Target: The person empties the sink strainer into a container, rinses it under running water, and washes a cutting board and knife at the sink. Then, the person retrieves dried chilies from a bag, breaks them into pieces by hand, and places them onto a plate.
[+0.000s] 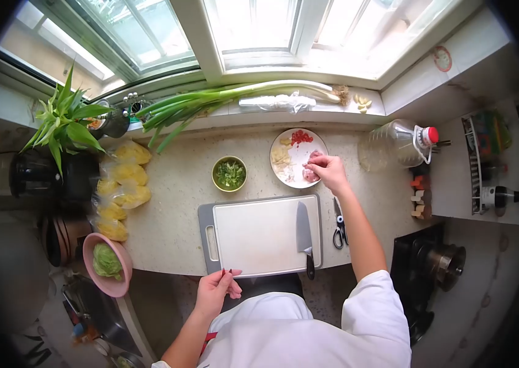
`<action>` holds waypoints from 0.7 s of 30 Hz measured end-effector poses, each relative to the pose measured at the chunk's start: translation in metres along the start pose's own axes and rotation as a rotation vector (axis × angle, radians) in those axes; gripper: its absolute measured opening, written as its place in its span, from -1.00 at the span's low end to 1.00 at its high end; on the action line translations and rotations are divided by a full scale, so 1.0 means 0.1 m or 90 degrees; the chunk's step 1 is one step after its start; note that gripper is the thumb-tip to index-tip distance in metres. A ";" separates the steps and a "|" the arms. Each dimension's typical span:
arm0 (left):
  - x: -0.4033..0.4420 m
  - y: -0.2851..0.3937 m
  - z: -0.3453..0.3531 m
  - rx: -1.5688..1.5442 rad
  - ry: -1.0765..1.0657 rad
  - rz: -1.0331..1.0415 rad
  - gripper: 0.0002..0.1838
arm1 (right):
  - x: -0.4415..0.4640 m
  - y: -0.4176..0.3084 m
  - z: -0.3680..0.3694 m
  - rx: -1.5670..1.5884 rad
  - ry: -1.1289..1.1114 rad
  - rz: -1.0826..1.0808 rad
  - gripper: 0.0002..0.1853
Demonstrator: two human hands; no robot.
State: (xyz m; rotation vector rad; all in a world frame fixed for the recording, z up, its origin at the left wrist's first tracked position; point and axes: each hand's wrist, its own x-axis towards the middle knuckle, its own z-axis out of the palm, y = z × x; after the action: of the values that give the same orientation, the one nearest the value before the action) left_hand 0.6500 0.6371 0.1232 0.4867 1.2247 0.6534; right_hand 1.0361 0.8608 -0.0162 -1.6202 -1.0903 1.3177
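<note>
My right hand (327, 172) reaches over the white plate (297, 178), its fingertips pinched together at some pinkish raw meat (310, 176). What lies between them is hidden. On that plate there is also chopped red pepper (301, 137) and a pale yellow chopped ingredient (281, 154). My left hand (216, 291) is near the front edge of the cutting board (259, 236), thumb and index finger closed, small dark red spots at the tips; I cannot tell what they hold. A kitchen knife (303, 227) lies on the board's right side, its handle past the front edge.
A bowl of chopped greens (230, 174) stands behind the board, black-handled scissors (339, 233) right of it. Left are bagged yellow items (129, 175) and a pink bowl (125, 276) with a green vegetable. Scallions (210, 98) line the sill; a large plastic bottle (388, 147) lies right.
</note>
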 end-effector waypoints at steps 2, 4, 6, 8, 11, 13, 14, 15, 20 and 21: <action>0.05 0.03 0.01 0.000 -0.015 -0.014 -0.62 | -0.13 0.09 0.03 0.007 -0.010 -0.002 -0.85; 0.10 0.07 0.04 0.004 -0.017 -0.028 -0.61 | -0.24 0.16 0.03 0.010 0.004 0.036 -0.84; 0.14 0.09 0.01 0.004 -0.024 -0.033 -0.61 | -0.39 0.23 0.07 -0.014 0.014 0.071 -0.83; 0.19 0.11 -0.02 0.003 -0.020 -0.033 -0.61 | -0.51 0.31 0.17 -0.072 0.010 0.063 -0.82; 0.24 0.11 -0.11 -0.007 0.004 -0.023 -0.61 | -0.82 0.35 0.61 -0.148 -0.002 0.036 -0.81; 0.24 0.04 -0.20 -0.022 0.024 -0.011 -0.63 | -1.01 0.42 1.07 -0.257 -0.049 -0.114 -0.85; 0.23 0.04 -0.23 -0.026 0.030 -0.010 -0.63 | -1.07 0.41 1.30 -0.269 -0.057 -0.154 -0.87; 0.20 0.03 -0.27 -0.032 0.038 -0.008 -0.63 | -1.14 0.40 1.54 -0.279 -0.065 -0.195 -0.88; 0.08 -0.06 -0.50 -0.079 0.076 0.006 -0.63 | -1.13 0.55 2.35 -0.393 -0.100 -0.346 -0.97; 0.05 -0.10 -0.55 -0.088 0.083 0.010 -0.63 | -1.08 0.59 2.46 -0.421 -0.104 -0.367 -0.97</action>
State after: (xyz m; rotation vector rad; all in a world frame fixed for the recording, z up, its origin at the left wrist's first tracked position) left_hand 0.5996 0.6333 0.0978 0.3432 1.2884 0.7880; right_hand 0.7919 0.7502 -0.0784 -1.4556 -2.0619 0.7417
